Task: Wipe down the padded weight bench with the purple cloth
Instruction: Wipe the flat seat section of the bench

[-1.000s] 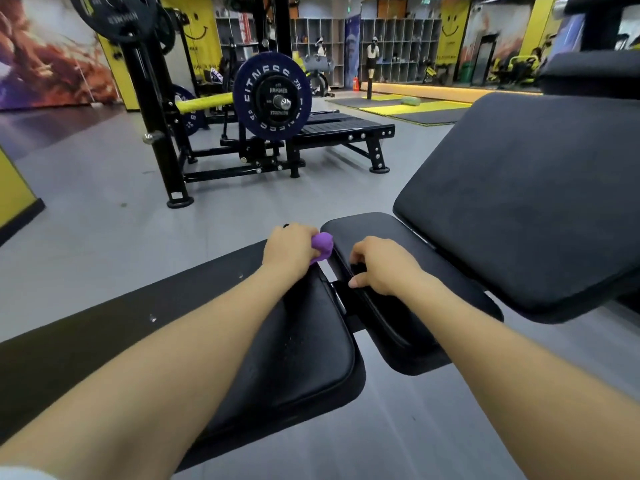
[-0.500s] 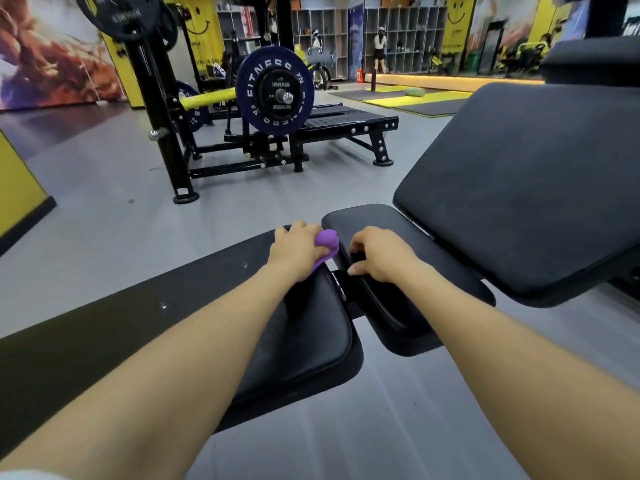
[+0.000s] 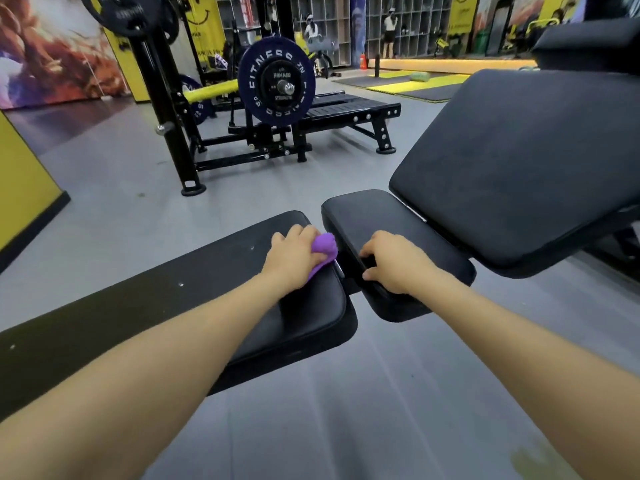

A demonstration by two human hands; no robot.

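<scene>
A black padded weight bench fills the view: a small pad [image 3: 304, 317] in front of me, a seat pad [image 3: 377, 216] beyond a narrow gap, and a big inclined back pad [image 3: 519, 161] at the right. My left hand [image 3: 291, 254] grips a bunched purple cloth [image 3: 323, 249] and presses it on the small pad's far right edge, next to the gap. My right hand [image 3: 391, 261] rests on the seat pad's near left edge, fingers curled over the rim.
A long black mat strip [image 3: 104, 313] runs left under my left arm. Grey floor [image 3: 381, 393] lies below the pads. A rack with a loaded barbell plate [image 3: 276, 81] and a flat black platform [image 3: 346, 109] stands behind. Yellow wall panel [image 3: 24, 188] at left.
My left hand with the cloth has slid a little farther along the pad edge by the gap. My right hand has stayed on the seat pad. The camera has tilted slightly.
</scene>
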